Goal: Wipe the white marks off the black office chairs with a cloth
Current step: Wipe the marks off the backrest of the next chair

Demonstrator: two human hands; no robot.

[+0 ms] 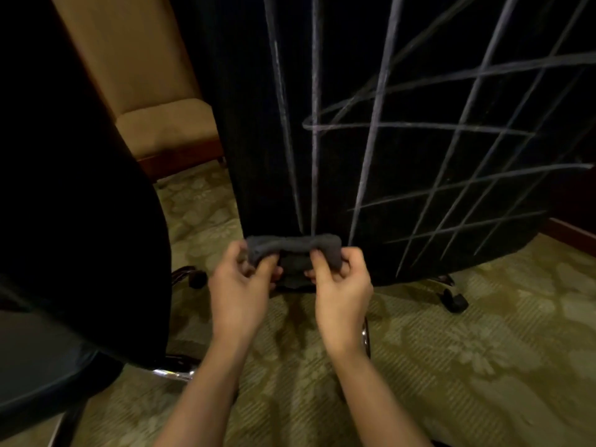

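Grey cloth (292,250) (bunched, rolled) spans sideways between pinching fingers of left hand (240,285) and right hand (342,282).

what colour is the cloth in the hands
Dark grey cloth, seen best in the head view.

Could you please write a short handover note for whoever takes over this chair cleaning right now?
Left hand and right hand both grip the grey cloth, bunched between them, low in front of the black chair back.
White marks criss-cross that back, densest on its right side.
Done: nothing visibly wiped here.
Left: wipe off all the marks. A second black chair stands at left; no marks show on it.
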